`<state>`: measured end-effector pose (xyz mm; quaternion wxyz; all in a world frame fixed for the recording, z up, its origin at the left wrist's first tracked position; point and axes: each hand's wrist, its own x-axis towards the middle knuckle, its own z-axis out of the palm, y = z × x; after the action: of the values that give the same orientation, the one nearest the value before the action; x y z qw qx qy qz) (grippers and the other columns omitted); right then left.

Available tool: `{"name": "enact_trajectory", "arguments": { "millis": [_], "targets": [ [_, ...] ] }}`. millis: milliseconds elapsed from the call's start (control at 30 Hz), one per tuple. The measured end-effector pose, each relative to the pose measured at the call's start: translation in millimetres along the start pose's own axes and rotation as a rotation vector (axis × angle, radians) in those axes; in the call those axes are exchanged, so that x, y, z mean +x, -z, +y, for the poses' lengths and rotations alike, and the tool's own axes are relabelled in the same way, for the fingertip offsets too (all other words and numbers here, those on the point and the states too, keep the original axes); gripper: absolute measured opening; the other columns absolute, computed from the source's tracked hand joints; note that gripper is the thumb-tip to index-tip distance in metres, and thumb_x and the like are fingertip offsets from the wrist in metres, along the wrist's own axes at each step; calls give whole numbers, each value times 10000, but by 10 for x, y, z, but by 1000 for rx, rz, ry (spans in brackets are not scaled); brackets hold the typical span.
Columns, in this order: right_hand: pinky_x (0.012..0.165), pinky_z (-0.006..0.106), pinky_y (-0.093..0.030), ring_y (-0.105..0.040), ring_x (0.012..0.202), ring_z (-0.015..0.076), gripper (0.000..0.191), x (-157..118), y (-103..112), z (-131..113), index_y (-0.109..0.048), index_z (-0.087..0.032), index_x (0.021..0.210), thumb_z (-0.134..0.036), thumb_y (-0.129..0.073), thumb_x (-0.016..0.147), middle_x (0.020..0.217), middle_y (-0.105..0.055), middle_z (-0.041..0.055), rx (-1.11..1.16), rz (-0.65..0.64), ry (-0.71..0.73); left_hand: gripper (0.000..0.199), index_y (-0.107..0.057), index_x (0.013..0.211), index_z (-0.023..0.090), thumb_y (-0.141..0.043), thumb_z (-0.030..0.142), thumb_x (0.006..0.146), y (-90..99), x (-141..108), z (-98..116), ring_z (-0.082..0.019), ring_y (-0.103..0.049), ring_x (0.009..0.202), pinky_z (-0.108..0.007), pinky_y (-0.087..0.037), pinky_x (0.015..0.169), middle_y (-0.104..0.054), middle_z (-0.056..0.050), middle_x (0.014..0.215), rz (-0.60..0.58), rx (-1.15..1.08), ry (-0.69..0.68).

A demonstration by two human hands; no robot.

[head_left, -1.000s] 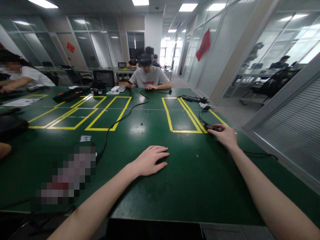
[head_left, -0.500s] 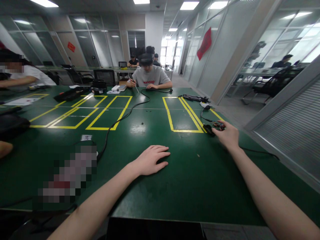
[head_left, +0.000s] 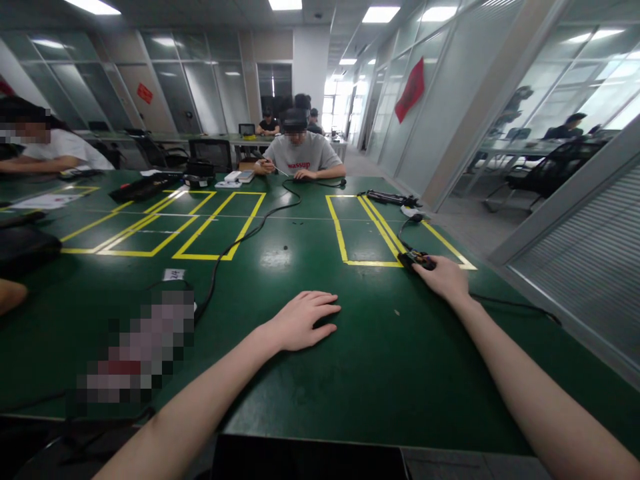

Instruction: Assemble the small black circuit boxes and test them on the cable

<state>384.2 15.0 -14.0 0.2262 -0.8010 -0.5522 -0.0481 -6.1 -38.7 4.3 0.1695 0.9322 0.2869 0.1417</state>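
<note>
On my feed, my left hand (head_left: 305, 321) lies palm down, fingers open, on the green table (head_left: 350, 373). My right hand (head_left: 447, 279) grips a small dark object (head_left: 418, 259) at its fingertips, just beside yellow tape (head_left: 385, 229) beyond both hands.

Tbl. (head_left: 360, 380), green, glossy, w/ yel. tape rectangles (head_left: 373, 264). Bears: blk. cable (head_left: 257, 228), winding, L of ctr.; wht. label (head_left: 173, 275), nr. cable; pixelated item (head_left: 155, 340), near L; blk. case (head_left: 145, 188), far L; blk. folded stand (head_left: 393, 199), far R; blk. device w/ col. wires (head_left: 417, 260), in R hand (head_left: 450, 277); L hand (head_left: 307, 320), palm down.
</note>
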Motion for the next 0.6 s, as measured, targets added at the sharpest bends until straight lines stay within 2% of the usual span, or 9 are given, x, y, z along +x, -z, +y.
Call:
{"name": "enact_trajectory", "arguments": {
  "millis": [100,200,300,367,400,467,533,600],
  "targets": [
    [717,369,-542,-727,984,357,406,-127,-40,-237,-797,-163,1076,-460,-666,833,1067,-784,161,31,-44,35,376,-661,1338,238,-630,351,981,-15,1,-14,-257,-527,1408,-443,-398,1196,-591,-82,1499,12,1,-9],
    [770,371,-556,-731,965,328,351,-349,-75,-560,-792,-179,1043,-438,-678,835,1035,-784,136,157,-85,209,390,-640,1352,237,-627,326,972,0,15,-16,-256,-574,1353,-443,-444,1151,-628,-85,1454,66,-20,-28],
    [800,363,-559,-727,926,283,281,-660,-41,-909,-774,-194,1029,-369,-706,820,1009,-776,99,371,-177,502,437,-601,1384,228,-622,330,960,58,24,-17,-246,-628,1259,-412,-499,1075,-672,-89,1380,229,-77,-64],
    [763,321,-548,-715,851,230,241,-879,21,-1108,-762,-200,1027,-303,-719,813,950,-758,62,532,-357,776,441,-637,1315,203,-675,389,917,97,17,-28,-253,-660,1172,-395,-521,1020,-713,-97,1279,310,-97,-101],
    [730,298,-538,-706,816,210,224,-976,55,-1186,-759,-197,1011,-292,-733,809,911,-744,51,600,-464,897,426,-672,1237,192,-711,429,885,110,9,-37,-254,-679,1103,-384,-532,979,-738,-95,1194,313,-98,-118],
    [725,280,-528,-699,805,190,218,-1120,112,-1291,-756,-191,1023,-286,-740,828,902,-729,48,694,-580,1021,396,-713,1055,183,-764,502,826,121,-8,-56,-232,-701,932,-343,-543,859,-752,-73,1001,246,-100,-130],
    [716,273,-522,-692,809,184,215,-1182,137,-1330,-752,-185,1037,-270,-732,841,911,-717,53,744,-610,1043,421,-708,977,188,-791,553,786,120,-19,-71,-210,-692,830,-311,-525,776,-733,-49,902,170,-99,-112],
    [690,266,-516,-680,807,181,203,-1178,129,-1323,-747,-181,1034,-250,-723,845,918,-708,57,761,-604,1020,478,-696,1017,198,-809,582,756,122,-20,-74,-209,-689,836,-296,-506,758,-727,-42,918,133,-100,-82]
  ]
}}
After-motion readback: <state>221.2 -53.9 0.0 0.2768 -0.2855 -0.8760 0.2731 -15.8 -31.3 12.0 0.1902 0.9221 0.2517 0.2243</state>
